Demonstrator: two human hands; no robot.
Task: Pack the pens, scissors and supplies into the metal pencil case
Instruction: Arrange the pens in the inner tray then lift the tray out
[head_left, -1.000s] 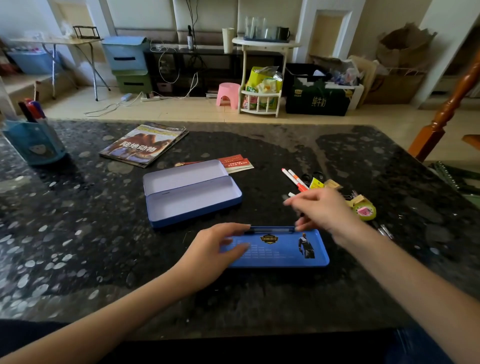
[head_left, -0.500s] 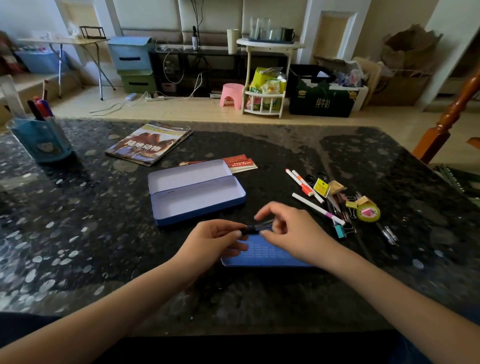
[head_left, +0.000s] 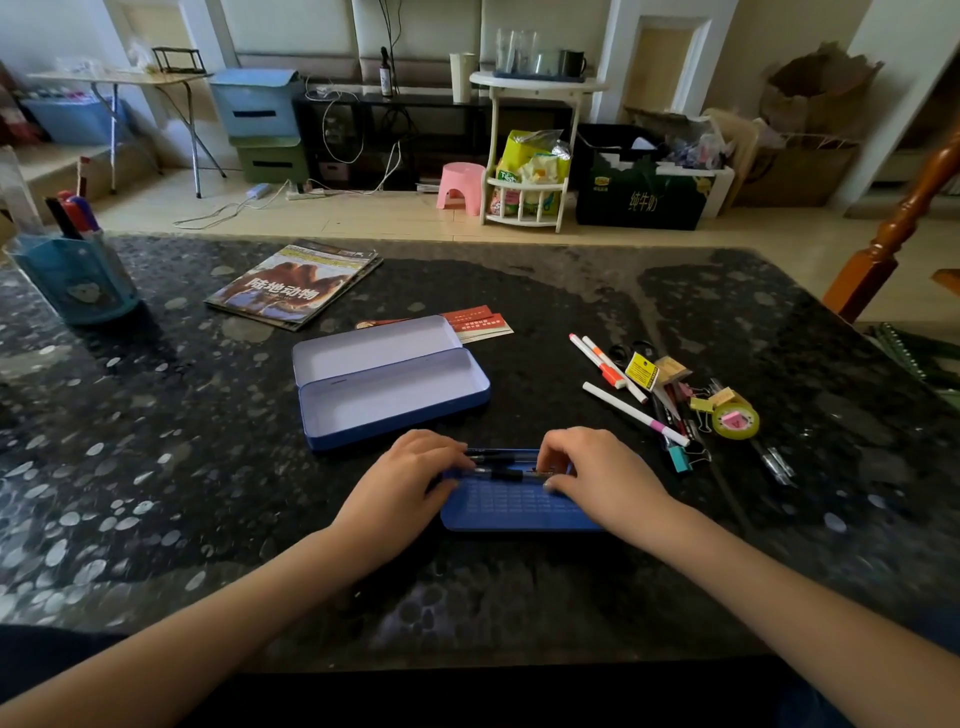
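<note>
Two hands, left (head_left: 410, 480) and right (head_left: 597, 475), each pinch dark pens (head_left: 501, 464) in their grip over the near blue tray (head_left: 519, 506); the open case (head_left: 389, 384) lies just beyond on the tabletop (head_left: 156, 467).

One head-worn wide-angle view looks forward and down across the dark surface (head_left: 156, 467), close above both forearms, with the room's floor (head_left: 363, 213) and far wall beyond.
</note>
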